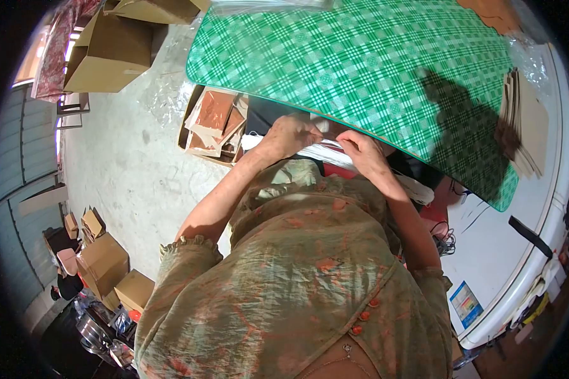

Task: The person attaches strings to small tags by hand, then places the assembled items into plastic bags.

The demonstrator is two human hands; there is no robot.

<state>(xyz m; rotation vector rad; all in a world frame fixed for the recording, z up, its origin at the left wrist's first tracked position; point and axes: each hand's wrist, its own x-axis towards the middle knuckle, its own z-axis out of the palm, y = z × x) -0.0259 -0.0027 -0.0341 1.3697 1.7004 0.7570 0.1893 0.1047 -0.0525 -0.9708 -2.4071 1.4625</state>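
My left hand (291,136) is closed in a pinch just below the near edge of a green checked tabletop (335,63). Close by on its right, my right hand (363,153) has its thumb and fingertips drawn together. Anything between the fingertips is too small to make out. Under both hands, a bundle of white string (327,153) lies across my lap, and more of it hangs out to the right (417,191). A bit of red shows beneath the bundle.
Left of my hands is an open carton (186,129) with brown and white packets (216,117). Cardboard boxes (110,54) stand upper left, others (104,265) lower left. Beige card sheets (526,123) lie at the tabletop's right end, beside a white surface (493,246).
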